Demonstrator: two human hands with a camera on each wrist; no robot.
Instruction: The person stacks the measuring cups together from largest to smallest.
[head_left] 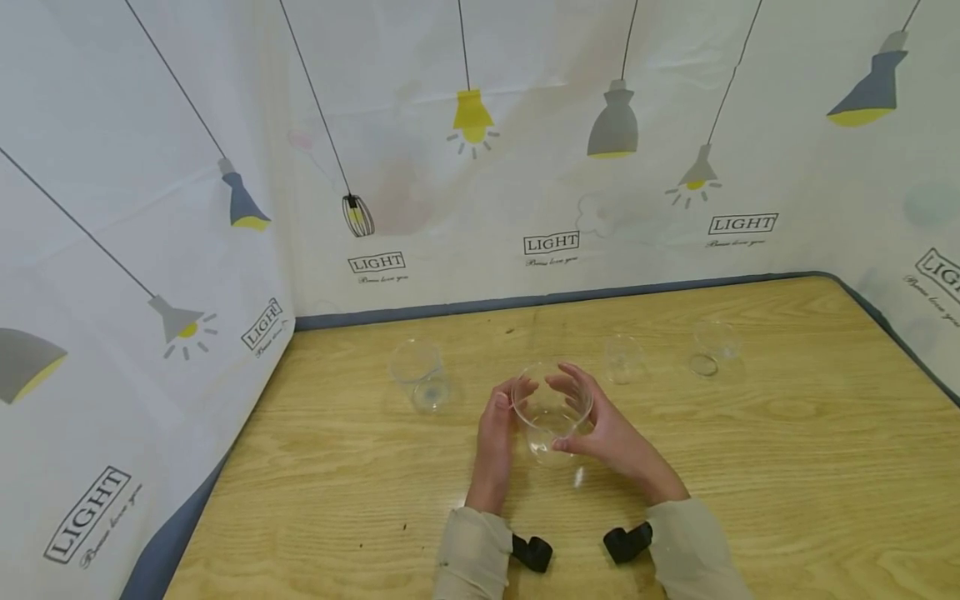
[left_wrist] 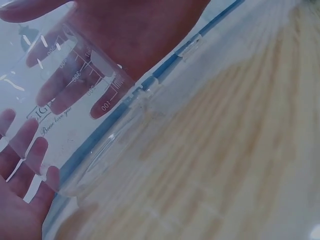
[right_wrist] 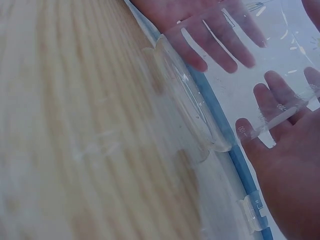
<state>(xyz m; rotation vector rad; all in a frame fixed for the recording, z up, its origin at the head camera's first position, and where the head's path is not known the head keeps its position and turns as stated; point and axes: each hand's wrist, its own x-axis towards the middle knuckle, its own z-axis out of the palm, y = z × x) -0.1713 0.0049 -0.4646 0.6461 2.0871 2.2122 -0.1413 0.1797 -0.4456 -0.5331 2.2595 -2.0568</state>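
Note:
Both hands hold a large clear beaker (head_left: 551,417) near the middle of the wooden table. The left hand (head_left: 496,437) lies along its left side, thumb up by the rim. From the right, the right hand (head_left: 615,429) grips it, thumb on the near side and fingers round the far side. In the left wrist view, measuring marks on the beaker (left_wrist: 82,65) show before the right hand (left_wrist: 145,35); the left hand (left_wrist: 25,195) is at lower left. The right wrist view shows the base (right_wrist: 192,100) low over or on the tabletop; contact cannot be told.
Another clear beaker (head_left: 417,372) stands to the left on the table (head_left: 337,500). Two smaller clear vessels are behind to the right, one nearer (head_left: 624,360) and one farther right (head_left: 716,342). A lamp-printed cloth (head_left: 480,192) borders the table's back and sides.

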